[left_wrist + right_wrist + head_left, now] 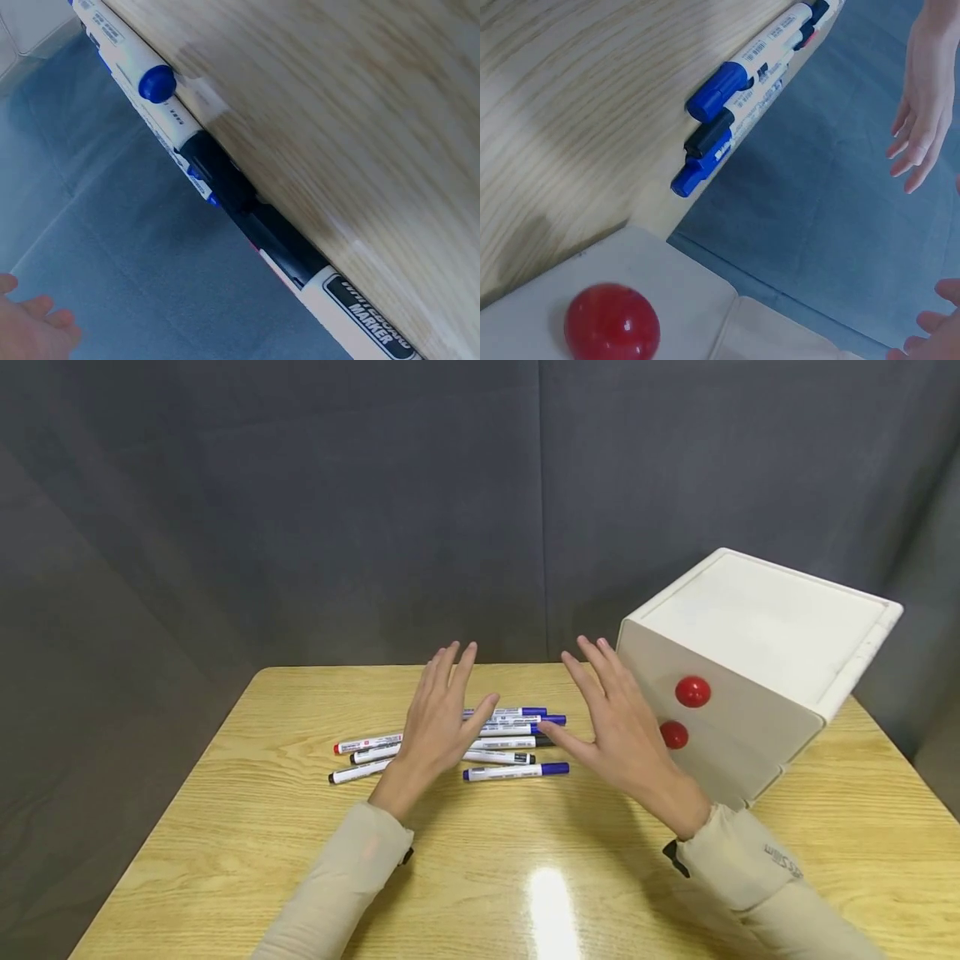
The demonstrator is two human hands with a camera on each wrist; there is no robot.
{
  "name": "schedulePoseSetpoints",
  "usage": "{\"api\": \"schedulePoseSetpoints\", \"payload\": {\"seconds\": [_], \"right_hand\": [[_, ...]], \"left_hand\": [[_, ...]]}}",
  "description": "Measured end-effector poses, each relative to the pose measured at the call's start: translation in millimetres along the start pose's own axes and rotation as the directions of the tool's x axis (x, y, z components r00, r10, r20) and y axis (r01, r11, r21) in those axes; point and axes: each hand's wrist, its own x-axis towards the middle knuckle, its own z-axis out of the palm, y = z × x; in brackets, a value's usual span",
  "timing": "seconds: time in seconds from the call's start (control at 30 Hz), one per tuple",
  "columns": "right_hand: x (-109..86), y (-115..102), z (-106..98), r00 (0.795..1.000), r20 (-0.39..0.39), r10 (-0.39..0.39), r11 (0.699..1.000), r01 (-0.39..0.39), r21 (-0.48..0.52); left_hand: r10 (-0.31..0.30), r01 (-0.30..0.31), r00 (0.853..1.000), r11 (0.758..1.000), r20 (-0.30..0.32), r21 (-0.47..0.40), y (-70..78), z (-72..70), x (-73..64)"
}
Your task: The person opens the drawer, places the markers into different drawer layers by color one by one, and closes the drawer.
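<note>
Left hand (437, 720) and right hand (628, 739) were spread.
Several whiteboard markers (498, 757) were partly hidden behind the left one.

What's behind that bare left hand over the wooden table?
Behind the person's bare left hand, white cylindrical markers show: red and black ends left, blue and black ends right. The head view can't show the parts the hand covers.

Markers (487, 757): loose group on the table (225, 860), toward its far edge. Box (750, 702): on the table, right of the markers. Upper knob (693, 692), lower knob (674, 735): on the box's near-left face. Curtain (375, 527): behind the table. Left hand (435, 727): over the markers. Right hand (626, 739): between markers and box, head view.
</note>
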Motion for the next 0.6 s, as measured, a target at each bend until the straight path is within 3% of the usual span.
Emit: {"api": "schedulePoseSetpoints", "payload": {"seconds": [0.3, 0.6], "right_hand": [[-3.7, 0.2, -12.7, 0.998, -0.045, -0.033, 0.999, 0.034, 0.028], [-8.2, -2.2, -23.9, 0.994, -0.088, -0.057, 0.998, 0.059, 0.016]], "left_hand": [[0.041, -0.041, 0.999, 0.999, -0.003, -0.011, 9.0, -0.6, 4.9], [0.044, -0.043, 0.999, 0.998, 0.003, -0.042, 17.3, 0.9, 3.3]]}}
